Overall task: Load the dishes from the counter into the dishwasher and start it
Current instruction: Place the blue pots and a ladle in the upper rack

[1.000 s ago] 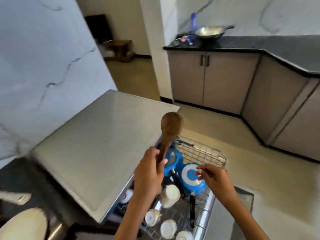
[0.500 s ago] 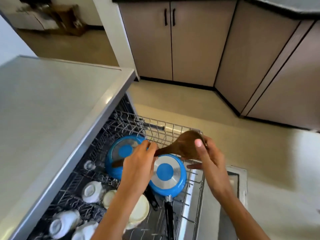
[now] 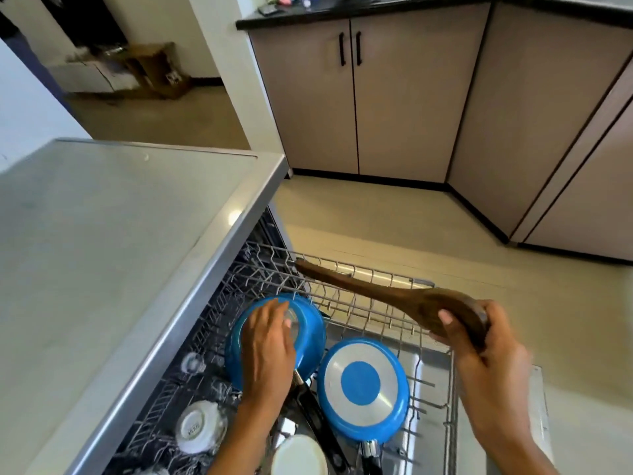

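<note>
My right hand [image 3: 479, 344] grips the bowl end of a dark wooden spoon [image 3: 383, 294]. The spoon lies nearly level over the far side of the pulled-out wire dishwasher rack [image 3: 373, 272], its handle pointing left. My left hand [image 3: 269, 351] rests with relaxed fingers on the back of a blue pan [image 3: 311, 334] that lies upside down in the rack. A second upside-down blue pan [image 3: 363, 385] with a silver base sits to its right. White cups [image 3: 197, 423] stand upside down at the rack's near left.
A steel worktop [image 3: 120, 241] overhangs the rack on the left. Beige cabinets [image 3: 394, 97] under a dark counter [image 3: 308, 15] line the far wall and the right side. The open dishwasher door [image 3: 537, 399] lies below the rack on the right.
My left hand has let go of the spoon handle and moved onto the left blue pan. My right hand now holds the spoon alone, swung out level over the rack's far side.
</note>
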Demonstrator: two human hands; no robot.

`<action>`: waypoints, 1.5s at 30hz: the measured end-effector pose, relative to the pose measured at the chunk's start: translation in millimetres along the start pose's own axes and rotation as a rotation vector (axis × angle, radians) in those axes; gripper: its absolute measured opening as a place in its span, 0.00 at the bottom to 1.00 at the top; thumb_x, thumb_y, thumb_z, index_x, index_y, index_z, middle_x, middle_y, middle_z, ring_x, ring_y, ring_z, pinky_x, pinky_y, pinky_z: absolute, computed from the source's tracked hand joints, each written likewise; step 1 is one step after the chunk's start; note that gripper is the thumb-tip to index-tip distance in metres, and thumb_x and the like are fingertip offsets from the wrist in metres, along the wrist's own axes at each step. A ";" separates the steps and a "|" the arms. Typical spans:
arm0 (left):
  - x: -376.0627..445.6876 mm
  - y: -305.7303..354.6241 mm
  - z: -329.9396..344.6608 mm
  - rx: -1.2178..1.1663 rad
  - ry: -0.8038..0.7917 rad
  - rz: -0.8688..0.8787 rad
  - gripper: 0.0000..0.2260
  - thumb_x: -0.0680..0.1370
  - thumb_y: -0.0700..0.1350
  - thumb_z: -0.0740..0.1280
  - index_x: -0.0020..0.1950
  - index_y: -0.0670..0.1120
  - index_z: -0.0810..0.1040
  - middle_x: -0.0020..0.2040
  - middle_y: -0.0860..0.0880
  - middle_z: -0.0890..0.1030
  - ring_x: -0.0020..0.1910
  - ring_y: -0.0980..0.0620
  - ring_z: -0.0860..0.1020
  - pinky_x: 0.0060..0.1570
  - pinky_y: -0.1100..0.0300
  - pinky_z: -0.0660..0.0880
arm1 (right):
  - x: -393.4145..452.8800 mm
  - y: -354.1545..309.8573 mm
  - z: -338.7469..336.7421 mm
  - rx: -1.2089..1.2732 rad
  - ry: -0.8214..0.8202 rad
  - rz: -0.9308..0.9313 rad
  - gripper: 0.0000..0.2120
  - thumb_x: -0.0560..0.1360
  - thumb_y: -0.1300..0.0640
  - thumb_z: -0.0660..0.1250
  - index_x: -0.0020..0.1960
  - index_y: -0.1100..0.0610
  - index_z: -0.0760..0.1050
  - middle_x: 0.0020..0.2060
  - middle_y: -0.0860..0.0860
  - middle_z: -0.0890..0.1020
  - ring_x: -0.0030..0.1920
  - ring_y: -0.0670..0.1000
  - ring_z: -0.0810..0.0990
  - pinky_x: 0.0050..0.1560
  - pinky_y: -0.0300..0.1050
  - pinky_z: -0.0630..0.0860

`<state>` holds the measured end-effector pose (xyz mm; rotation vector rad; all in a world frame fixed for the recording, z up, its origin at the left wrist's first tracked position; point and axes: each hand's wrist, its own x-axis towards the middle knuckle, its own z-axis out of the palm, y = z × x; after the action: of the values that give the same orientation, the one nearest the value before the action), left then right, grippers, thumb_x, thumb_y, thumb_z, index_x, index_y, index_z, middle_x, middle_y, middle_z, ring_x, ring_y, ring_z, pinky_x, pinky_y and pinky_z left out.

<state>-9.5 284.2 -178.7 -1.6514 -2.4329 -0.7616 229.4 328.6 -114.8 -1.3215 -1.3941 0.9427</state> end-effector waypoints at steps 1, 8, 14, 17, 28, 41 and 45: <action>5.0 -6.7 11.6 0.041 -0.093 0.044 0.15 0.73 0.35 0.69 0.59 0.40 0.78 0.59 0.41 0.79 0.57 0.40 0.77 0.56 0.47 0.73 | 3.8 0.0 1.7 -0.028 0.012 -0.030 0.07 0.73 0.62 0.66 0.48 0.54 0.72 0.39 0.41 0.80 0.41 0.37 0.79 0.36 0.27 0.73; 36.8 -12.0 46.3 0.110 -0.386 0.242 0.16 0.80 0.47 0.60 0.68 0.48 0.72 0.64 0.45 0.74 0.66 0.46 0.69 0.71 0.49 0.54 | 29.6 -4.7 13.4 -0.206 -0.032 -0.171 0.06 0.74 0.61 0.65 0.48 0.53 0.71 0.35 0.41 0.78 0.32 0.47 0.78 0.27 0.42 0.74; 39.7 -7.3 44.9 0.062 -0.382 0.207 0.16 0.81 0.43 0.57 0.68 0.49 0.71 0.64 0.45 0.72 0.64 0.47 0.68 0.66 0.51 0.65 | 44.7 -11.4 25.1 -0.269 -0.123 -0.234 0.05 0.74 0.59 0.64 0.50 0.56 0.72 0.37 0.41 0.79 0.36 0.47 0.80 0.31 0.40 0.77; 34.4 -8.4 45.2 0.028 -0.398 0.173 0.18 0.80 0.40 0.58 0.69 0.50 0.69 0.70 0.46 0.68 0.68 0.47 0.66 0.66 0.51 0.67 | 50.4 -13.9 36.2 -0.291 -0.169 -0.248 0.05 0.74 0.61 0.64 0.50 0.55 0.71 0.36 0.42 0.78 0.36 0.46 0.80 0.33 0.39 0.78; 26.4 -13.1 46.7 -0.017 -0.390 0.159 0.28 0.73 0.31 0.65 0.71 0.49 0.68 0.71 0.45 0.68 0.71 0.45 0.64 0.69 0.52 0.57 | 87.2 -22.0 93.9 -0.538 -0.382 -0.318 0.07 0.79 0.56 0.59 0.56 0.57 0.69 0.40 0.49 0.79 0.35 0.45 0.77 0.33 0.34 0.73; 23.6 -13.9 48.6 0.022 -0.464 0.159 0.40 0.51 0.36 0.81 0.62 0.52 0.77 0.61 0.48 0.78 0.61 0.48 0.76 0.58 0.55 0.67 | 104.9 -7.8 167.0 -0.804 -0.599 -0.403 0.12 0.75 0.66 0.62 0.57 0.58 0.66 0.46 0.55 0.80 0.37 0.54 0.74 0.36 0.44 0.69; 23.0 -14.8 48.7 0.039 -0.481 0.178 0.40 0.51 0.38 0.81 0.62 0.52 0.76 0.62 0.49 0.78 0.61 0.48 0.77 0.58 0.55 0.67 | 103.5 4.8 184.2 -0.749 -0.659 -0.389 0.13 0.76 0.64 0.62 0.60 0.59 0.68 0.52 0.56 0.76 0.40 0.56 0.76 0.40 0.48 0.75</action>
<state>-22.9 321.6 -217.9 -2.2087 -2.5080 -0.3148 57.4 446.0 -150.2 -1.2044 -2.5849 0.6152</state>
